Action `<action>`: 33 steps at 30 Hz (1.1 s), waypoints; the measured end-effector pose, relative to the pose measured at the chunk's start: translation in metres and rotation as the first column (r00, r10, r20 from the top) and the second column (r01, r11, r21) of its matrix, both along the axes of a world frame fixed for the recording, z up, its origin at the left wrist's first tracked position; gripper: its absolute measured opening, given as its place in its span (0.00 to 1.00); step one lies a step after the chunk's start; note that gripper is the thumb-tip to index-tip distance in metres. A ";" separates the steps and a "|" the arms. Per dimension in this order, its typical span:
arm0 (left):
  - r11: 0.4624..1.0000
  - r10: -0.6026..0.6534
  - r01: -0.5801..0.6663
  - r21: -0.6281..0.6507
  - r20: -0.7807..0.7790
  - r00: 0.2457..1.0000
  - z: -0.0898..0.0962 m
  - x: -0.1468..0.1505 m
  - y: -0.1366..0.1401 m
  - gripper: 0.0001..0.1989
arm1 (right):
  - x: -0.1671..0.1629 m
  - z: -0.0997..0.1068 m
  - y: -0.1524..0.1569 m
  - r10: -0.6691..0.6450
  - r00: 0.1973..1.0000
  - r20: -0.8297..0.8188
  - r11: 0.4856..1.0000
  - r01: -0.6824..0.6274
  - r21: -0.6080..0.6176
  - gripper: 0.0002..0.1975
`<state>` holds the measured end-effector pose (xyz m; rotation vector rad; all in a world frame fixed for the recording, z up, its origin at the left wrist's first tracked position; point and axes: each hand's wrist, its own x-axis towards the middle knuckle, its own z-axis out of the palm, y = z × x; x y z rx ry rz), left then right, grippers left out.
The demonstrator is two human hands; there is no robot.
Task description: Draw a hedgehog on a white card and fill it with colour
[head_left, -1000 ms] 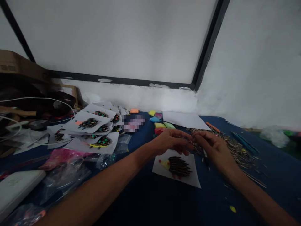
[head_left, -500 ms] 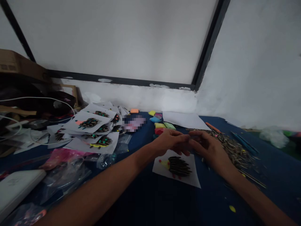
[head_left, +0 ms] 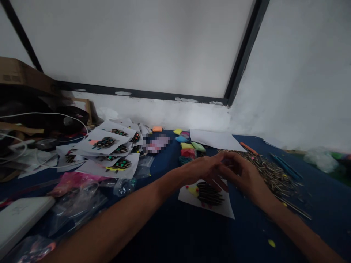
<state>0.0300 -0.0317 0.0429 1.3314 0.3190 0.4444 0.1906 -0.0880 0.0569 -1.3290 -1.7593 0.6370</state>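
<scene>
My left hand (head_left: pixel 206 168) and my right hand (head_left: pixel 240 171) meet at the fingertips, just above a small white sheet (head_left: pixel 189 201). Thumb and forefinger of each hand are pinched together; anything between them is too small or hidden to make out. The lower fingers of my left hand hang loosely over the sheet's top edge. On that sheet is a hedgehog figure (head_left: pixel 210 194) with spines of dark striped seed shells, a yellow clay head, a red nose and red feet.
Striped shells (head_left: pixel 274 177) lie heaped right of my right hand, near blue tweezers (head_left: pixel 286 166) and an orange pen (head_left: pixel 249 148). Clay packets (head_left: pixel 188 146) and blank paper (head_left: pixel 214 139) are behind. Finished sheets (head_left: pixel 106 144), plastic bags (head_left: pixel 79 201) and a white device (head_left: pixel 23 219) are left.
My left hand has shifted slightly right and turned, its fingers now reaching across to my right fingertips and over the sheet's top edge. The right hand has barely moved.
</scene>
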 end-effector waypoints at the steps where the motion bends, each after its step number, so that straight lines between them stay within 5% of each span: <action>1: 1.000 0.001 -0.001 0.002 0.006 1.000 0.001 0.000 -0.001 0.32 | 0.000 0.000 0.000 -0.004 1.000 -0.009 1.000 0.004 0.003 0.19; 11: 0.999 -0.053 0.053 0.008 0.014 0.998 0.004 -0.004 0.005 0.34 | 0.003 -0.005 0.003 0.065 0.996 -0.057 0.998 -0.065 -0.005 0.21; 20: 0.998 0.053 -0.050 -0.048 0.052 0.997 0.009 -0.008 0.010 0.33 | 0.001 0.005 -0.002 0.000 0.997 -0.083 0.999 -0.003 -0.044 0.24; 26: 0.998 -0.056 0.055 0.030 0.040 0.998 0.002 -0.004 0.006 0.36 | 0.002 0.003 0.000 0.004 0.989 -0.147 0.998 -0.014 -0.067 0.24; 29: 1.000 0.009 -0.008 -0.013 0.070 0.997 0.003 -0.005 0.007 0.34 | 0.004 0.003 0.001 -0.038 0.990 -0.137 0.998 0.029 -0.064 0.25; 33: 0.998 0.046 -0.044 -0.047 0.044 0.998 0.003 -0.005 0.005 0.37 | 0.004 -0.006 0.004 0.063 0.982 -0.179 0.992 -0.080 -0.093 0.28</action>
